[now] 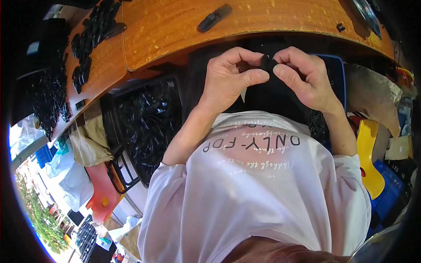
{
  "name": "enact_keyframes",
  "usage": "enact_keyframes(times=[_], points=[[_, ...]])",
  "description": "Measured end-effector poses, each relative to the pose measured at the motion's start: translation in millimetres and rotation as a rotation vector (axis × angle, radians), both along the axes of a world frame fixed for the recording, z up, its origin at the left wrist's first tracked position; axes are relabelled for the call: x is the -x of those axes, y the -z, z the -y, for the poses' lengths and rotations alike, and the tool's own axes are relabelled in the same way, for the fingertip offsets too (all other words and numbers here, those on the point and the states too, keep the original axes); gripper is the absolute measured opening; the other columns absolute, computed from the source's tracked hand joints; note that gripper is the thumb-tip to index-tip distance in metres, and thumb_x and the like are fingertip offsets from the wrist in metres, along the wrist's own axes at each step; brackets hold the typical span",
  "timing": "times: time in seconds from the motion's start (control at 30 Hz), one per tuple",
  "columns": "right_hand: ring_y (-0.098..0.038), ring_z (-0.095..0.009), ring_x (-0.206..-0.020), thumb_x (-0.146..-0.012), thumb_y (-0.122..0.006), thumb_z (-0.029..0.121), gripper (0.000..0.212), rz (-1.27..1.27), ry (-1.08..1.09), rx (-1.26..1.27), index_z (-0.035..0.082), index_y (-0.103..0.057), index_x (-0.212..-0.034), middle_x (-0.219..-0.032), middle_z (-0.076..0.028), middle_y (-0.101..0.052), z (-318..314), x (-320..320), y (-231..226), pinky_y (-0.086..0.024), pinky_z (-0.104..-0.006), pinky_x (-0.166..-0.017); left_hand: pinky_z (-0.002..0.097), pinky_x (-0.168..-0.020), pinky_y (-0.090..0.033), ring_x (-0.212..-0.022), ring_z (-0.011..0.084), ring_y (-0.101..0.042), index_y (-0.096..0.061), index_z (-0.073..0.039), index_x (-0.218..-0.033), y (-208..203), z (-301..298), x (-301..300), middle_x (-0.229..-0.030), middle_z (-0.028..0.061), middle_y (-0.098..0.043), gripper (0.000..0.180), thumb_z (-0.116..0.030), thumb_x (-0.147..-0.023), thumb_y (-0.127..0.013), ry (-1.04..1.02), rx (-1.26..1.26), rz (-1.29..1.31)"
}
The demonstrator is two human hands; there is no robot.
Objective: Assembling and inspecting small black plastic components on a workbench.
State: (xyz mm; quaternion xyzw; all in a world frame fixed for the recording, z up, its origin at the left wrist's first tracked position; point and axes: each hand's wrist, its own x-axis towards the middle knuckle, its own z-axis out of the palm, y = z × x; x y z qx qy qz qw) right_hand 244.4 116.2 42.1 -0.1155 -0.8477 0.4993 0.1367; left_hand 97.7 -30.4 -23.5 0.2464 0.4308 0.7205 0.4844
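Note:
Above my lap, just off the table's front edge, my left hand (228, 78) and my right hand (305, 78) face each other. Each is closed in a pinch of thumb and forefinger. Between the fingertips sits a small black part (267, 62), gripped from both sides. Dark cloth behind it and my fingers hide its exact shape. Beyond my hands, a longer black plastic piece (215, 18) lies by itself on the brown wooden table (171, 33).
Black plastic parts lie heaped at the table's left (90, 41), beside a darker pile (49, 94). A bin of shiny black pieces (147, 118) stands below. A tiny black piece (340, 27) lies far right. Yellow (367, 153) and red (103, 193) seats flank me.

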Motion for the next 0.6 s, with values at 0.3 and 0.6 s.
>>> enact_keyframes(times=[0.3,0.6], points=[[-0.049,-0.006,-0.058,-0.094,-0.067,0.015,0.016,0.059,0.255,0.276,0.0,-0.066,-0.09,-0.069,0.003,-0.058,20.1,7.4,30.4,-0.037,-0.0238,-0.051,0.0274,-0.077,-0.058,-0.089,0.014,-0.069,-0.069,0.002,-0.103,13.6,-1.1,-21.1,-0.096,0.0078,-0.072,0.025,0.008,-0.08,-0.077,-0.3,0.056,-0.321],[-0.035,-0.001,-0.049,-0.093,-0.069,0.019,0.015,0.296,0.345,1.078,0.005,-0.065,-0.089,-0.063,0.005,-0.047,6.7,5.9,21.4,-0.022,-0.0186,-0.042,0.0291,-0.073,-0.056,-0.085,0.0165,-0.069,-0.067,0.001,-0.101,18.3,-4.3,-12.3,-0.099,0.0108,-0.073,0.027,0.008,-0.077,-0.077,-0.493,-0.15,-1.092]])
